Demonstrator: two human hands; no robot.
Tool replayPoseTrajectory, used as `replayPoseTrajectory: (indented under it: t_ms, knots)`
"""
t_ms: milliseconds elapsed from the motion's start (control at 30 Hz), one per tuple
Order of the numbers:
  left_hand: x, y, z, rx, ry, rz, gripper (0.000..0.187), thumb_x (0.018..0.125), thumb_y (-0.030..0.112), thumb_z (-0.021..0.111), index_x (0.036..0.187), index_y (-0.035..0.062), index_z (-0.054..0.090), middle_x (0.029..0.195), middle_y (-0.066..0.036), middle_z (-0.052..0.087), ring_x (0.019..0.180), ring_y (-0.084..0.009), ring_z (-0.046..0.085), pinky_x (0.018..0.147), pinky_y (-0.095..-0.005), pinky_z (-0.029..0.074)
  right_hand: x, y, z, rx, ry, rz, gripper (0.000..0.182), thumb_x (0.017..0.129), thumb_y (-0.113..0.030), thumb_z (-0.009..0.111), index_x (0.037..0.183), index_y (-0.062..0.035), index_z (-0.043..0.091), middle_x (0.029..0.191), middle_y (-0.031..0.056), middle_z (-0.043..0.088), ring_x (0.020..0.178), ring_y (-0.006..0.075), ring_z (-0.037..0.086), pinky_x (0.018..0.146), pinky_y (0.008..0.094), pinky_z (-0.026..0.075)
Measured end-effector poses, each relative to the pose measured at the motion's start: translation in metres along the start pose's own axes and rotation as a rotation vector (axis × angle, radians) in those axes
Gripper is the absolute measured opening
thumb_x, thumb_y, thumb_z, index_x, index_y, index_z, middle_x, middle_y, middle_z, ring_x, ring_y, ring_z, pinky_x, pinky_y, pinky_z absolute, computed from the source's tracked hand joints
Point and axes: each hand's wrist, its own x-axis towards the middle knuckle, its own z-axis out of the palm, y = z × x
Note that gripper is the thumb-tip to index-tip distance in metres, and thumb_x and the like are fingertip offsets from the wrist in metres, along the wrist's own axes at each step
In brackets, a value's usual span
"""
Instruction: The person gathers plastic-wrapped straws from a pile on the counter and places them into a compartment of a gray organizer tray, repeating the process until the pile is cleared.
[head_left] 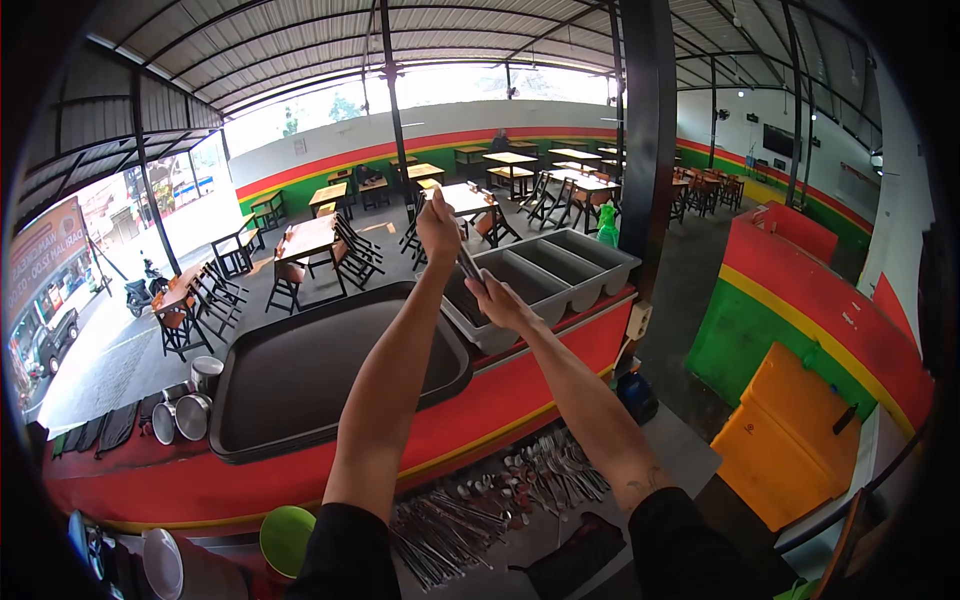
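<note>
Both of my arms reach out over the red counter. My left hand [438, 228] is closed, held high, at the upper end of a slim dark strip-like object [468, 264]. Lower and to the right, my right hand [502, 304] has its fingers closed round the lower end of it. What kind of object it is I cannot tell. Behind and under the hands stands a grey cutlery bin [585, 262] with several compartments. Left of it lies a large dark serving tray [320, 355], partly covered by my left forearm.
Spoons and forks [450, 530] lie heaped on the lower surface, beside a dark cloth [575, 560]. Metal cups [192, 416] stand at the counter's left. A green spray bottle [607, 226] is by the black post [648, 140]. An orange box [785, 440] stands at right.
</note>
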Motion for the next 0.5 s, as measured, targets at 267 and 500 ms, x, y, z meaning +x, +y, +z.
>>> replayPoseTrajectory:
  t_ms: [267, 500]
  knots:
    - [0.009, -0.122, -0.013, 0.128, -0.055, -0.328, 0.057, 0.100, 0.051, 0.035, 0.086, -0.0011, 0.054, 0.064, -0.016, 0.060, 0.061, -0.0310, 0.065, 0.056, -0.0419, 0.051, 0.022, 0.025, 0.022, -0.407, -0.160, 0.169, 0.053, 0.096, -0.049, 0.040, 0.126, -0.0071, 0.056, 0.127, 0.0174, 0.059, 0.119, 0.0348, 0.055, 0.100, 0.0457, 0.044]
    - [-0.015, -0.149, -0.019, 0.671, -0.069, -0.093, 0.039, 0.098, 0.036, 0.044, 0.114, 0.0016, 0.055, 0.108, -0.021, 0.065, 0.106, -0.0375, 0.060, 0.089, -0.0457, 0.044, 0.028, 0.019, 0.020, -0.478, -0.323, 0.278, 0.047, 0.088, -0.045, 0.057, 0.122, -0.0129, 0.061, 0.123, 0.0114, 0.063, 0.116, 0.0279, 0.059, 0.099, 0.0416, 0.046]
